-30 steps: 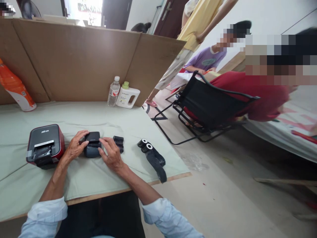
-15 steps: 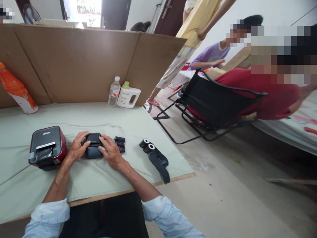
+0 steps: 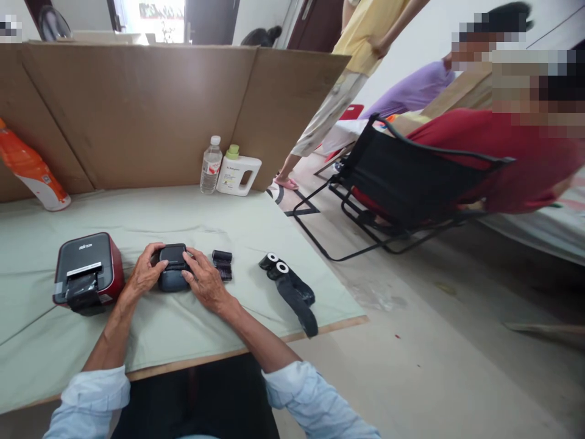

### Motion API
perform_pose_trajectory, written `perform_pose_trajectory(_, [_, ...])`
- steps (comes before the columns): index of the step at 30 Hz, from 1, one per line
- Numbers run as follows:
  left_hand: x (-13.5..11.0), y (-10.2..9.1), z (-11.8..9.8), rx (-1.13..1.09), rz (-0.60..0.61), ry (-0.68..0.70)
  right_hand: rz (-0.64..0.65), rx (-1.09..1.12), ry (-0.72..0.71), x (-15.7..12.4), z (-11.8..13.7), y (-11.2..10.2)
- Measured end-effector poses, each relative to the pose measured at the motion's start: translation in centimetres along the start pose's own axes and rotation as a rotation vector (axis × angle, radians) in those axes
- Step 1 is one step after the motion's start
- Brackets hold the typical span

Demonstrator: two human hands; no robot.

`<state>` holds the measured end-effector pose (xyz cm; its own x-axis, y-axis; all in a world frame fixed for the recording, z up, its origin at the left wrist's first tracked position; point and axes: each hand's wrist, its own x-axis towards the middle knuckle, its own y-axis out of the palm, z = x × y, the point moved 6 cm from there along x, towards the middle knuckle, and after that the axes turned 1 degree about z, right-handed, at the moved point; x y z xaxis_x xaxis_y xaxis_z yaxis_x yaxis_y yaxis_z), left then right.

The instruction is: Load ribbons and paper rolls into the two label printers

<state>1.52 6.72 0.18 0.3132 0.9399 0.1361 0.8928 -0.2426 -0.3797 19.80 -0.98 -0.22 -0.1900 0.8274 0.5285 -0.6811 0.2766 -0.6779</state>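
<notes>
A small dark grey-blue printer (image 3: 172,268) sits on the pale green table cover (image 3: 137,225). My left hand (image 3: 144,274) curls round its left side. My right hand (image 3: 205,283) grips its right side, fingers resting on the black lid. Just right of the hands lie two small black rolls (image 3: 222,263). Further right are two black rolls with white cores (image 3: 275,264) and a loose black strip (image 3: 299,302) trailing toward the table edge. A larger red and black printer (image 3: 86,271) stands left of my left hand.
A cardboard screen (image 3: 137,116) backs the table. Against it stand an orange bottle (image 3: 30,167), a clear water bottle (image 3: 211,166) and a white jug (image 3: 238,174). To the right are a black folding chair (image 3: 402,183), seated people and one standing person.
Both hands stay on the small printer; my right fingers shifted slightly over its lid. The view has drifted a little, and the people on the right have moved.
</notes>
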Motion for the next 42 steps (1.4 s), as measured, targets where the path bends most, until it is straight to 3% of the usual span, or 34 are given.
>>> perform_pose_trajectory(16, [0.2, -0.8, 0.8, -0.097, -0.073, -0.066, -0.019, -0.012, -0.047, -0.9, 0.3, 0.6])
perform_pose_trajectory(20, [-0.1, -0.6, 0.3, -0.040, 0.005, -0.053, 0.006, -0.037, -0.052, -0.8, 0.5, 0.8])
perform_pose_trajectory(24, [-0.5, -0.7, -1.2, 0.149, 0.146, 0.073, 0.018, -0.087, -0.043, -0.7, 0.7, 1.0])
perform_pose_trajectory(29, [-0.6, -0.7, -1.8, 0.338, 0.284, 0.168, -0.027, -0.131, -0.137, -0.6, 1.2, -0.3])
perform_pose_trajectory(31, [-0.6, -0.5, -1.6, 0.394, 0.321, 0.149, -0.049, -0.155, -0.103, -0.5, 0.5, -1.6])
perform_pose_trajectory(36, [-0.7, 0.1, -1.7, 0.494, 0.331, 0.111, -0.021, -0.256, 0.158, -0.7, -3.5, -4.7])
perform_pose_trajectory(42, [-1.0, 0.4, -3.4, 0.517, 0.299, 0.160, 0.078, -0.261, 0.288, -2.3, -6.6, -5.4])
